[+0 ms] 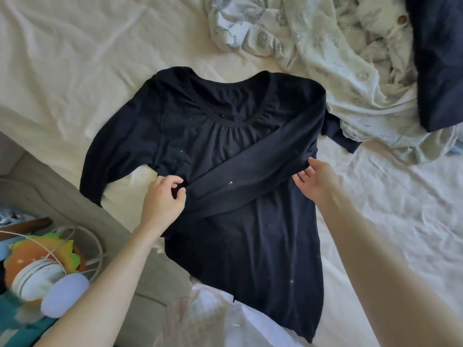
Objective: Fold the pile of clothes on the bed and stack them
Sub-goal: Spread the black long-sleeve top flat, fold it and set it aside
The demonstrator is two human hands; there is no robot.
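A black long-sleeved top (208,136) lies spread face up on the cream bed sheet (62,71), neckline away from me. Its right sleeve is folded diagonally across the chest. My left hand (162,196) pinches the cuff end of that sleeve near the top's left side. At the sleeve's lower edge on the right, my right hand (315,179) has relaxed fingers touching the fabric. The other sleeve hangs down to the bed's left edge. A heap of pale printed clothes (325,58) lies unfolded at the upper right.
A dark navy garment (438,71) lies over the heap at the far right. White fabric (238,321) shows under the top's hem near me. Beside the bed at lower left sits a basket (95,249) with colourful toys.
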